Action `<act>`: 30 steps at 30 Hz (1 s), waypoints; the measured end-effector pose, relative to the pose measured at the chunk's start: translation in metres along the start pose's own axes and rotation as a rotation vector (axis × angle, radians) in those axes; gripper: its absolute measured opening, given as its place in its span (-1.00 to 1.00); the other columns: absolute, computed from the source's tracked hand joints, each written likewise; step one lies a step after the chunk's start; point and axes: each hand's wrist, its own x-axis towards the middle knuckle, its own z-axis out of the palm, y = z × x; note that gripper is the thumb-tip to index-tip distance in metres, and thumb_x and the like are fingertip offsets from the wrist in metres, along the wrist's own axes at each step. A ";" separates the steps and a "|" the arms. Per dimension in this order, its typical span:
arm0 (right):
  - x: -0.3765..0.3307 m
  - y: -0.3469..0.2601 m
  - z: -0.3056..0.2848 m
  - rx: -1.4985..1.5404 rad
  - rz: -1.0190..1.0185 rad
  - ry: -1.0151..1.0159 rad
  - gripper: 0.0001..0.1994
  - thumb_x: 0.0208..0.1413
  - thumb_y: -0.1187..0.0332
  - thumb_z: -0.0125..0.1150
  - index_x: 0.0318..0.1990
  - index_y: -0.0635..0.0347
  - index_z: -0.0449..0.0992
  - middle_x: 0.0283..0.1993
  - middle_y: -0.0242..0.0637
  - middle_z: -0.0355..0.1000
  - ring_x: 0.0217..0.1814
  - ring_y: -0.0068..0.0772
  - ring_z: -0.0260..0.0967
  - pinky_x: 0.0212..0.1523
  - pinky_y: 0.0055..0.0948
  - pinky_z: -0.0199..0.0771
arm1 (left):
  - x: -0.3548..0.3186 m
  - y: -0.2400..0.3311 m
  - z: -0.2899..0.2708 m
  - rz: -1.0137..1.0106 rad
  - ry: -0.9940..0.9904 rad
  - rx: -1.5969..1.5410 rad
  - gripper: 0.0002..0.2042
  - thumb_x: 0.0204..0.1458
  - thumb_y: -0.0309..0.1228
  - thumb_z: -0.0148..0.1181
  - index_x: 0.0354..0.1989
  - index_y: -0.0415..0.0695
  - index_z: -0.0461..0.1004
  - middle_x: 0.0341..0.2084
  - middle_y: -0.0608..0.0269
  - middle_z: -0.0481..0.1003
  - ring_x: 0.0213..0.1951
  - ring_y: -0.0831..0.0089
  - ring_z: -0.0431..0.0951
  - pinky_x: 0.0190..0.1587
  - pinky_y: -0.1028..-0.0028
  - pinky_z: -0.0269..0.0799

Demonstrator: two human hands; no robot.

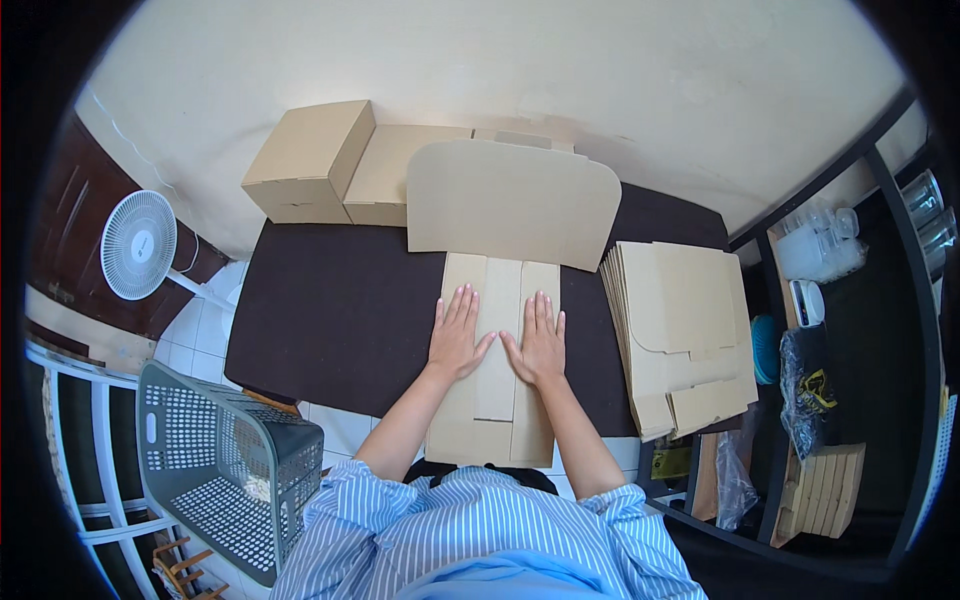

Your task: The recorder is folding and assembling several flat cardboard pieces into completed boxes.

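A partly folded cardboard box [495, 390] lies in front of me on the dark table, its near end at the table's front edge. Its wide lid flap [510, 200] with rounded corners stands raised at the far end. My left hand [457, 335] presses flat on the left side of the cardboard, fingers stretched out and pointing away from me. On the right side my right hand [537, 340] lies flat in the same way, the two thumbs nearly meeting over the middle strip. Neither hand grips anything.
Folded boxes [290, 165] stand along the wall at the back left. A stack of flat cardboard blanks [690, 330] lies at the table's right. Left of the dark table [310, 310] are a white fan [140, 245] and a grey-green basket [200, 440]; a dark shelf holds plastic containers [820, 250].
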 end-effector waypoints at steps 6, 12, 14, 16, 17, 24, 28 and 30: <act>-0.041 -0.008 -0.024 0.320 0.162 0.027 -0.16 -0.14 0.14 0.21 0.25 0.35 -0.07 0.37 0.05 -0.34 0.42 -0.03 -0.39 0.33 -0.10 -0.28 | -0.029 0.012 -0.021 -0.212 -0.023 -0.203 -0.26 -0.02 -0.22 0.03 0.27 -0.28 -0.17 0.28 -0.05 -0.20 0.32 0.19 -0.26 0.30 0.17 -0.34; -0.099 0.051 -0.057 0.735 0.417 0.212 -0.35 -0.31 0.42 0.31 0.06 0.33 0.26 -0.17 -0.13 0.37 -0.32 -0.42 0.38 -0.22 -0.42 0.42 | -0.086 -0.055 -0.045 -0.506 0.153 -1.071 -0.39 -0.15 -0.60 0.11 0.17 -0.28 0.08 0.05 -0.10 0.28 0.01 0.20 0.39 -0.01 0.32 0.37; -0.106 0.063 -0.065 0.596 0.482 0.154 -0.39 -0.29 0.40 0.31 0.04 0.31 0.30 -0.26 -0.20 0.38 -0.44 -0.42 0.36 -0.28 -0.43 0.42 | -0.101 -0.080 -0.045 -0.592 0.140 -1.148 -0.42 -0.13 -0.57 0.12 0.15 -0.26 0.11 0.02 -0.08 0.31 0.01 0.23 0.39 -0.05 0.37 0.39; -0.112 0.067 -0.065 0.470 0.479 0.116 -0.42 -0.27 0.40 0.30 0.02 0.30 0.31 -0.25 -0.19 0.33 -0.33 -0.31 0.35 -0.21 -0.37 0.39 | -0.108 -0.088 -0.042 -0.603 0.117 -1.122 -0.37 -0.17 -0.61 0.14 0.16 -0.25 0.09 0.03 -0.07 0.27 -0.05 0.26 0.40 -0.07 0.36 0.39; -0.117 0.070 -0.057 0.356 0.420 0.182 -0.44 -0.27 0.40 0.30 0.01 0.29 0.32 -0.22 -0.18 0.31 -0.25 -0.25 0.32 -0.18 -0.34 0.36 | -0.112 -0.077 -0.052 -0.568 0.165 -0.880 -0.38 -0.18 -0.60 0.15 0.14 -0.24 0.11 0.03 -0.06 0.26 -0.02 0.22 0.37 -0.03 0.34 0.35; -0.137 0.055 -0.065 0.208 -0.032 0.119 -0.55 -0.24 0.53 0.16 -0.06 0.18 0.38 -0.05 -0.12 0.26 0.05 -0.08 0.18 0.07 -0.22 0.20 | -0.147 -0.057 -0.058 -0.016 0.151 -0.262 -0.43 -0.28 -0.67 0.05 0.06 -0.14 0.24 0.04 0.10 0.24 0.11 0.11 0.17 0.11 0.23 0.12; -0.169 0.040 -0.060 0.320 -0.241 -0.075 -0.56 -0.24 0.40 0.18 -0.07 0.16 0.39 0.09 -0.12 0.22 0.23 -0.06 0.06 0.22 -0.12 0.02 | -0.176 -0.036 -0.060 0.160 -0.137 -0.361 -0.56 -0.15 -0.41 0.15 -0.01 -0.14 0.30 0.09 0.11 0.21 0.21 0.13 0.06 0.22 0.14 -0.05; -0.176 0.027 -0.068 0.481 -0.126 -0.071 -0.59 -0.29 0.34 0.26 -0.17 0.18 0.42 0.09 -0.12 0.22 0.24 -0.06 0.06 0.27 -0.08 -0.06 | -0.183 -0.026 -0.065 0.179 -0.133 -0.337 -0.56 -0.12 -0.31 0.19 -0.02 -0.13 0.31 0.10 0.12 0.20 0.24 0.14 0.03 0.26 0.09 -0.12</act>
